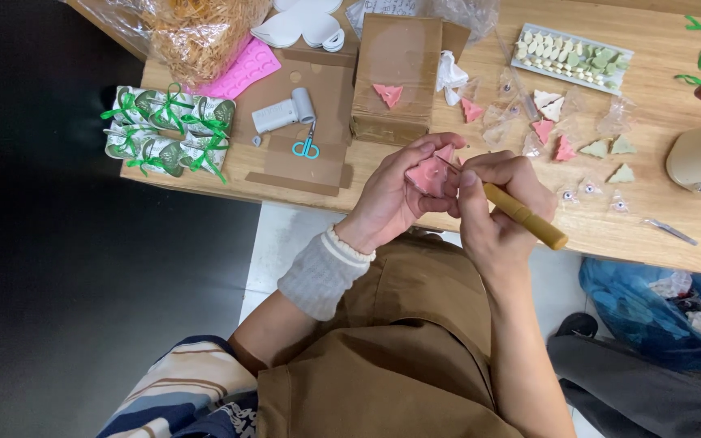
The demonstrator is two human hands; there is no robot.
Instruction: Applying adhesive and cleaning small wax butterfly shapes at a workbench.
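Centrally, the left hand has its fingers closed around a pink moulded piece just over the counter edge; at its 3 o'clock, the right hand grips a yellow-handled tool, tip touching the piece.

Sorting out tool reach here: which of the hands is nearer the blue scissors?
Left. The left hand, holding a pink piece, sits just right of the scissors; the right hand, gripping a yellow-handled tool, is farther right.
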